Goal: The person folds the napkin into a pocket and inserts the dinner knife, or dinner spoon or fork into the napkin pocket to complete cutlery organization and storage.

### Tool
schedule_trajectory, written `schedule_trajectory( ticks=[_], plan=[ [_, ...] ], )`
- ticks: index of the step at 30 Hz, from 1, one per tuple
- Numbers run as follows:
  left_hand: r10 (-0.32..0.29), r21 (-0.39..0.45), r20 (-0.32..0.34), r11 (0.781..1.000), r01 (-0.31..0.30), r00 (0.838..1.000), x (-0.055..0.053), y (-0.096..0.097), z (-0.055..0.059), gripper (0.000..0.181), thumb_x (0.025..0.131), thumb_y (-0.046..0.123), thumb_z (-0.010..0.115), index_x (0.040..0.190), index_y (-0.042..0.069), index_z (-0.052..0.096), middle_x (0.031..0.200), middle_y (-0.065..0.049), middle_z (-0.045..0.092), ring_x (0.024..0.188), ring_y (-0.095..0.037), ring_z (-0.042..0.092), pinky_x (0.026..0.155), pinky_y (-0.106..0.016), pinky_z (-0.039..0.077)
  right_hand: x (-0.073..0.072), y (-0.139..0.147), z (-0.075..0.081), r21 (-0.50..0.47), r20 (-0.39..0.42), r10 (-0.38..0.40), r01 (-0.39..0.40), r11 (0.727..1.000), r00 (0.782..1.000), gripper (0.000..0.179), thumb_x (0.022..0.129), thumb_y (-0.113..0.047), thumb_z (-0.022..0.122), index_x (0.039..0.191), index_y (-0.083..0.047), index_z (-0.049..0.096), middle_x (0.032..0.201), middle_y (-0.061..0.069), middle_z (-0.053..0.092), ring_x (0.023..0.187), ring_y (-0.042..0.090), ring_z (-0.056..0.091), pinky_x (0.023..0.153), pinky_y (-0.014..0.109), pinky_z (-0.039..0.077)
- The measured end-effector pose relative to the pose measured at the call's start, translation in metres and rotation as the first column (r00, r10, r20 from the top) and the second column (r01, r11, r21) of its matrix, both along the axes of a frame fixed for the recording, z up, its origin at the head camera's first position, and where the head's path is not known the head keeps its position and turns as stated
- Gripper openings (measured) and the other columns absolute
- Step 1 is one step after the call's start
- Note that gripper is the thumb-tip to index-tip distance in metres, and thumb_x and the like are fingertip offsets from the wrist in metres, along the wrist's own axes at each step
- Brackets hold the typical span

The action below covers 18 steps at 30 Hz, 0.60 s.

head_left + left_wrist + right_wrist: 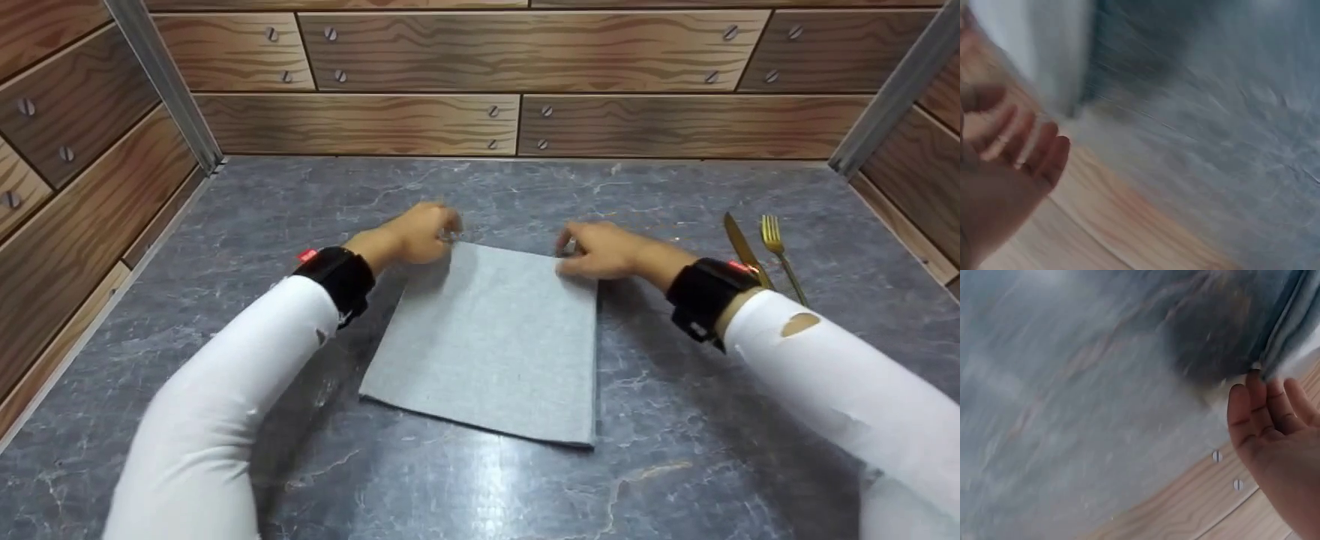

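Observation:
A light grey folded cloth (495, 345) lies flat on the marbled tabletop, its layered edges visible along the front and right. Beside its far left corner is my left hand (424, 232), blurred, with loosely bent fingers. In the left wrist view that hand (1005, 174) has spread fingers beside the cloth (1055, 50). Over the far right corner is my right hand (604, 251), thumb and forefinger apart. The right wrist view shows its relaxed fingers (1261, 408) close to the cloth's layered edge (1292, 326); whether they touch is unclear, and the thumb is hidden.
A gold knife (739, 240) and a gold fork (776, 244) lie on the tabletop (675, 465) to the right, partly behind the right wrist. Wood-patterned walls (525, 52) enclose the back and sides. Each wrist wears a black strap (337, 281).

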<state>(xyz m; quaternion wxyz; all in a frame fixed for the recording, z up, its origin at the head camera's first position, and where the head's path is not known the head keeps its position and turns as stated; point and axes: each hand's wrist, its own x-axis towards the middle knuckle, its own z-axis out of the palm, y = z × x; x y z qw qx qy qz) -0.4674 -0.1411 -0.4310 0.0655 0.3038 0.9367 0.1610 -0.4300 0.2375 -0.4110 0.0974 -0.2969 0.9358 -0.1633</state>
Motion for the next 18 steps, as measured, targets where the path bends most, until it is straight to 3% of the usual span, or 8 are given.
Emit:
schedule_trajectory(
  ticks=[2,4,8,12,18],
  plan=[
    [-0.04,-0.011,0.036,0.999,0.04,0.999,-0.018,-0.006,-0.011,0.047,0.099,0.018,0.067,0.141,0.002,0.076,0.142,-0.023,0.08,0.139,-0.043,0.074,0.125,-0.058,0.059,0.012,-0.008,0.012,-0.009,0.09,0.012,-0.012,1.0,0.996,0.049,0.105,-0.037,0.078,0.14,-0.003,0.068,0.107,0.014,0.077,0.098,0.029,0.071,0.092,0.042,0.058],
    [-0.045,-0.008,0.06,0.999,0.046,0.997,-0.023,-0.009,-0.014,0.042,0.1,0.02,0.068,0.138,0.005,0.079,0.133,-0.019,0.084,0.131,-0.041,0.077,0.12,-0.057,0.061,0.027,-0.013,0.029,-0.034,0.164,0.023,-0.017,0.999,0.986,0.045,0.107,-0.028,0.079,0.138,0.002,0.069,0.1,0.012,0.073,0.092,0.023,0.065,0.087,0.034,0.053],
    [-0.007,-0.015,0.057,1.0,0.007,0.998,-0.019,-0.015,-0.012,0.027,0.1,0.023,0.076,0.122,0.009,0.083,0.103,-0.004,0.08,0.101,-0.028,0.071,0.097,-0.045,0.06,0.052,-0.02,0.059,-0.082,0.243,0.06,-0.041,0.996,0.968,0.034,0.108,-0.009,0.08,0.133,0.012,0.07,0.101,0.017,0.073,0.091,0.018,0.06,0.085,0.027,0.048],
    [0.031,-0.027,0.055,0.999,-0.03,0.998,-0.017,-0.02,-0.01,0.024,0.1,0.029,0.081,0.114,0.01,0.081,0.093,0.004,0.066,0.091,-0.021,0.059,0.085,-0.037,0.048,0.056,-0.017,0.067,-0.038,0.199,0.109,-0.103,0.994,0.974,0.028,0.107,-0.006,0.083,0.126,0.011,0.073,0.109,0.027,0.078,0.097,0.027,0.069,0.091,0.034,0.054],
    [0.048,-0.058,0.081,0.997,-0.044,0.996,-0.02,-0.019,-0.011,0.017,0.111,0.024,0.071,0.114,0.009,0.079,0.101,-0.002,0.07,0.097,-0.024,0.063,0.091,-0.041,0.054,0.055,-0.015,0.07,0.072,0.084,0.154,-0.16,0.985,0.985,0.017,0.109,-0.01,0.079,0.115,0.006,0.076,0.101,0.023,0.078,0.093,0.034,0.07,0.091,0.049,0.06]
  ],
)
